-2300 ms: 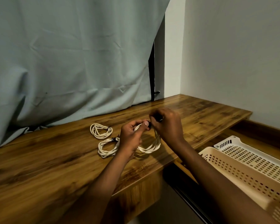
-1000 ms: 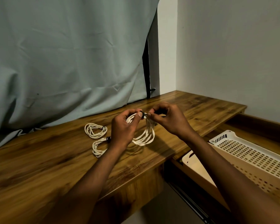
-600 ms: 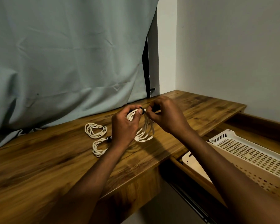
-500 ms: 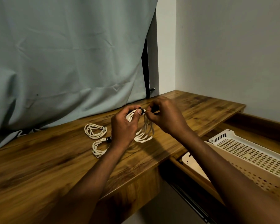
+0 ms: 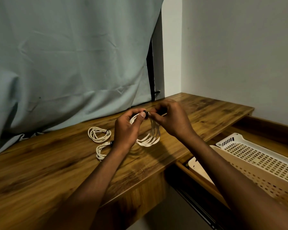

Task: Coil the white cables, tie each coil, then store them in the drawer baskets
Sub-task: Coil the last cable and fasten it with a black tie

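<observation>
Both hands hold one white cable coil [image 5: 150,137] above the wooden desk [image 5: 60,166]. My left hand [image 5: 127,130] pinches the top of the coil at a black tie [image 5: 145,113]. My right hand [image 5: 170,119] pinches the same spot from the right, and the loops hang down to the desk. Two more coiled white cables lie to the left: a far coil [image 5: 98,134] and a near coil [image 5: 102,149] with a black tie, partly hidden by my left wrist.
An open drawer at the lower right holds a beige perforated basket [image 5: 249,175] and a white perforated basket [image 5: 256,151] behind it. A grey curtain [image 5: 65,63] hangs along the desk's back edge. White walls meet at the corner on the right.
The hands stay together at the top of the coil, with the right fingers working at the tie. The coil has lifted slightly off the desk since the oldest frame.
</observation>
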